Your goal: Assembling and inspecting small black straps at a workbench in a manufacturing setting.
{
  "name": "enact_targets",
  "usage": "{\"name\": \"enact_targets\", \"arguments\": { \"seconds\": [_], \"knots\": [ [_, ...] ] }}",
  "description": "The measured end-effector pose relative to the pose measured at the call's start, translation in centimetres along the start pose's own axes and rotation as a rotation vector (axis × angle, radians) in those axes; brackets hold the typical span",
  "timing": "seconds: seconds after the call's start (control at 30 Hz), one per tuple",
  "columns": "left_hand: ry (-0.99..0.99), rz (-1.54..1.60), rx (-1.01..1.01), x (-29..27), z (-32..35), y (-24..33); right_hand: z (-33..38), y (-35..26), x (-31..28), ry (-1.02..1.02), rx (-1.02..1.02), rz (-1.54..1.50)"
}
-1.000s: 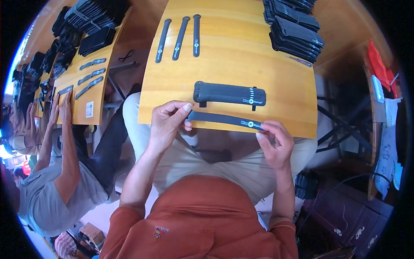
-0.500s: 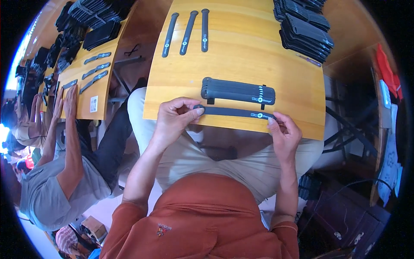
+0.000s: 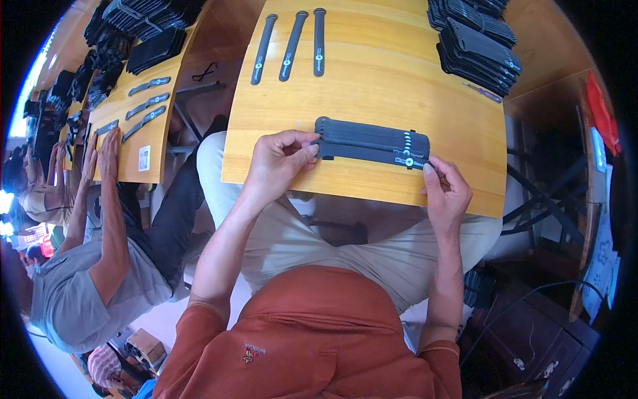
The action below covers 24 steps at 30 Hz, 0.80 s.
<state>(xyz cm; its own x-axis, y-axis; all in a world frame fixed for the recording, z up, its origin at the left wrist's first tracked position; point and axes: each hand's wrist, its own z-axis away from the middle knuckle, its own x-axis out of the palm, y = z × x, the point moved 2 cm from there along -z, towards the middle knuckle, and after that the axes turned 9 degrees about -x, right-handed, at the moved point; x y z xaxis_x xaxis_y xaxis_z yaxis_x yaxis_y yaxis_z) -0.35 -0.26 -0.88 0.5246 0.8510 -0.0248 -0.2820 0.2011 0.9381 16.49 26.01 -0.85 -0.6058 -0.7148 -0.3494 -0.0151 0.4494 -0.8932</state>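
Observation:
A dark grey strap point(image 3: 365, 153) with printed lettering near its right end is stretched between my two hands. My left hand point(image 3: 284, 161) pinches its left end with thumb and forefinger. At the other end, my right hand point(image 3: 448, 191) grips it the same way. The strap lies along the near side of a neat pile of similar straps point(image 3: 372, 135), overlapping its front edge. Small black tabs stick out from under the pile.
Three single straps point(image 3: 290, 46) lie apart at the table's far left. Strap bundles point(image 3: 480, 56) and a thin purple tool point(image 3: 483, 92) sit at the far right. On my left, a co-worker's hands point(image 3: 107, 156) rest at another table point(image 3: 149, 174) holding straps.
Both hands have moved the strap away from me, from the table's near edge up against the front of the pile. The pile and the three single straps stay put.

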Motion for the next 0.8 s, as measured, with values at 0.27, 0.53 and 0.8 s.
{"name": "enact_targets", "arguments": {
  "seconds": [0.27, 0.53, 0.8],
  "knots": [
    [0.046, -0.099, -0.032, -0.1, -0.6, -0.3, -0.6, 1.1, 0.1, 0.000, -0.024, 0.072],
    [0.031, -0.122, -0.043, -0.1, -0.7, -0.5, -1.1, 1.0, -0.1, -0.010, 0.022, 0.130],
    [0.032, -0.187, -0.099, -0.1, -1.0, -0.3, -1.2, 1.1, 0.1, 0.017, -0.013, 0.145]
  ]
}}
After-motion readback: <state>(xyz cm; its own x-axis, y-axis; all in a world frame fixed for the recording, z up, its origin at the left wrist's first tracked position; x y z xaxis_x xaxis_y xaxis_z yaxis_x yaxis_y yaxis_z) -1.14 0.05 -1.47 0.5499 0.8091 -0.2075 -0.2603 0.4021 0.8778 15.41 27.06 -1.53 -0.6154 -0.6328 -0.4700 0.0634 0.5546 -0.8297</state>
